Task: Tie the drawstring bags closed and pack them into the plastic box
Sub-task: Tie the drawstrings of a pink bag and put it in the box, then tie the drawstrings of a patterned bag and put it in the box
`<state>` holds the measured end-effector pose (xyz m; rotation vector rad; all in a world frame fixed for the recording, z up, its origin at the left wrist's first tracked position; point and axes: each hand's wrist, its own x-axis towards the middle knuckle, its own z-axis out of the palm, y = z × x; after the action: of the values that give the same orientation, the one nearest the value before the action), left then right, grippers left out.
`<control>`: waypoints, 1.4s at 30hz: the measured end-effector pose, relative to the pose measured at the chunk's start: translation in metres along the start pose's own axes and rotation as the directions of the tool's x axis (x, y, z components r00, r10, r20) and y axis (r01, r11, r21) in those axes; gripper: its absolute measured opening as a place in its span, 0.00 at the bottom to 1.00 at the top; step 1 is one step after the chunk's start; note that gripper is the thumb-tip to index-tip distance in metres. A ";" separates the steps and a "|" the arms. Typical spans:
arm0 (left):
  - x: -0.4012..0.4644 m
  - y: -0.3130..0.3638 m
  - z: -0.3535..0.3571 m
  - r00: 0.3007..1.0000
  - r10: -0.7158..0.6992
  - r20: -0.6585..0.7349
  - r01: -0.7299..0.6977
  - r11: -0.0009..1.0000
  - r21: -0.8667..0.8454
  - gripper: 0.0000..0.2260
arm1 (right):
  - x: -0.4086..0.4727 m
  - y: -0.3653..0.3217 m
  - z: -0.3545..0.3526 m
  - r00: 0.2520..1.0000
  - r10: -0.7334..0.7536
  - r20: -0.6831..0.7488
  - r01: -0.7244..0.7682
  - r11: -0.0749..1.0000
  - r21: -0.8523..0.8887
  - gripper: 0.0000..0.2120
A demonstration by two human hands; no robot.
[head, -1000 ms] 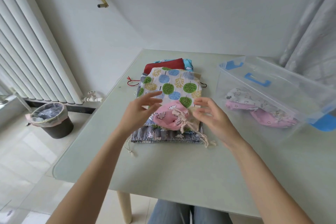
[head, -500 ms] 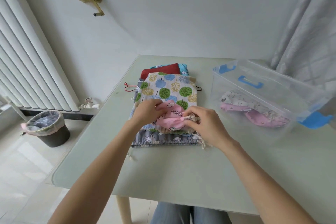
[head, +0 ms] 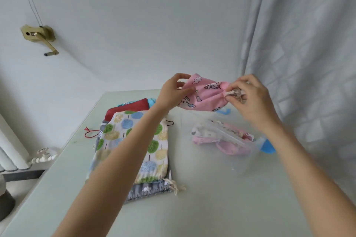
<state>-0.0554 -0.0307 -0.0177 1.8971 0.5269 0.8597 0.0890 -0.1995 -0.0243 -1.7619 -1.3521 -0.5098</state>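
You held the pink bag (head: 204, 94) in the air at twelve o'clock, above the plastic box (head: 244, 152); your left hand (head: 174, 90) pinched its base, your right hand (head: 250, 96) pinched the gathered drawstring (head: 236, 93). Packing seemed next: lower it toward three o'clock.

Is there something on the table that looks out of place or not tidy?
Nothing looks damaged or spilled. The only loose ends: a red cord trails out of the left side of the bag stack, and a cream drawstring sticks out at its near right corner.
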 end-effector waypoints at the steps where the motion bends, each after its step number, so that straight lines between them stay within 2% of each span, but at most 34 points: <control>1: 0.010 -0.003 0.014 1.000 -0.006 0.028 0.005 0.999 0.041 0.15 | 0.001 0.012 -0.003 0.999 0.037 0.030 -0.035 0.999 -0.038 0.07; 5: 0.036 -0.021 0.053 0.996 -0.012 0.093 -0.007 0.979 0.202 0.12 | 0.002 0.044 0.001 0.965 0.159 0.208 -0.133 0.982 -0.135 0.06; 7: 0.043 -0.028 0.063 0.992 -0.021 0.125 -0.024 0.938 0.347 0.11 | 0.004 0.052 0.006 0.932 0.194 0.306 -0.148 0.975 -0.168 0.07; 10: 0.048 -0.038 0.066 0.981 0.023 0.194 -0.151 0.721 0.677 0.12 | 0.006 0.055 0.007 0.869 0.242 0.431 -0.153 0.961 -0.232 0.19; 12: 0.043 -0.042 0.061 0.974 0.102 0.203 -0.220 0.649 0.728 0.11 | 0.004 0.052 0.007 0.877 0.242 0.416 -0.156 0.960 -0.231 0.22; 14: 0.031 -0.042 0.051 0.951 0.254 0.175 -0.302 0.652 0.695 0.10 | 0.000 0.041 0.009 0.922 0.184 0.341 -0.123 0.973 -0.194 0.16; 17: -0.002 -0.040 0.030 0.841 0.532 0.099 -0.467 0.621 0.629 0.11 | -0.013 0.008 0.021 0.970 0.045 0.237 -0.034 0.998 -0.050 0.07; 19: -0.032 -0.047 0.009 0.809 0.581 0.088 -0.498 0.598 0.628 0.12 | -0.027 -0.022 0.038 0.971 -0.026 0.237 0.017 0.999 0.041 0.06; 21: -0.059 -0.061 -0.014 0.852 0.512 0.112 -0.458 0.624 0.633 0.13 | -0.044 -0.045 0.059 0.944 -0.066 0.323 0.044 0.996 0.074 0.06; 24: -0.100 -0.088 -0.053 0.953 0.237 0.188 -0.300 0.664 0.685 0.13 | -0.071 -0.068 0.098 0.828 -0.077 0.555 0.046 0.997 0.069 0.07; 27: -0.137 -0.112 -0.084 0.968 -0.017 0.252 -0.180 0.654 0.735 0.09 | -0.091 -0.081 0.125 0.701 -0.046 0.712 0.046 0.999 0.019 0.10; 29: -0.160 -0.124 -0.101 0.963 -0.115 0.243 -0.111 0.652 0.750 0.10 | -0.101 -0.084 0.136 0.673 -0.020 0.739 0.078 0.996 -0.044 0.14; 32: -0.191 -0.139 -0.119 0.982 -0.155 0.111 0.016 0.648 0.762 0.14 | -0.112 -0.082 0.144 0.668 0.023 0.743 0.077 0.992 -0.100 0.17; 35: -0.212 -0.151 -0.139 0.967 -0.208 -0.145 0.246 0.631 0.736 0.17 | -0.119 -0.082 0.147 0.612 -0.013 0.791 0.024 1.000 -0.001 0.16; 38: -0.219 -0.156 -0.146 0.925 -0.238 -0.295 0.379 0.610 0.696 0.16 | -0.116 -0.080 0.147 0.663 -0.068 0.745 0.037 0.998 0.057 0.11; 42: -0.217 -0.157 -0.146 0.912 -0.254 -0.321 0.409 0.606 0.682 0.17 | -0.111 -0.073 0.144 0.792 -0.072 0.606 -0.023 0.989 0.148 0.09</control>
<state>-0.3083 -0.0190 -0.1883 2.3181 1.5002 0.6093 -0.0399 -0.1432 -0.1606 -1.8602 -1.7981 0.1850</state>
